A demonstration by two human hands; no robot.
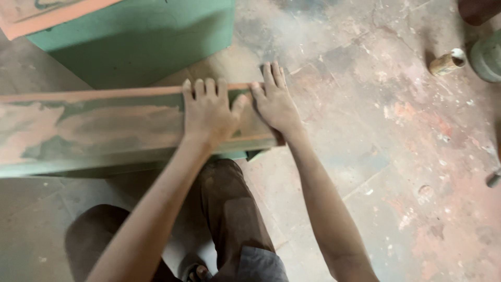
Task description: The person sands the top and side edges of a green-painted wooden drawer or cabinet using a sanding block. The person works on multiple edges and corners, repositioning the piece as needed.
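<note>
A long green board, smeared with reddish dust, lies across the left half of the view above a dusty floor. My left hand rests flat on top of it near its right end, fingers curled over the far edge. My right hand presses on the board's right end, fingers spread and reaching past the far edge. Both forearms stretch up from the bottom of the view. My knees in dark trousers are below the board.
A second green panel lies behind the board at upper left. A small cylindrical tin lies on the floor at upper right beside a grey-green round object. The concrete floor is stained and dusty.
</note>
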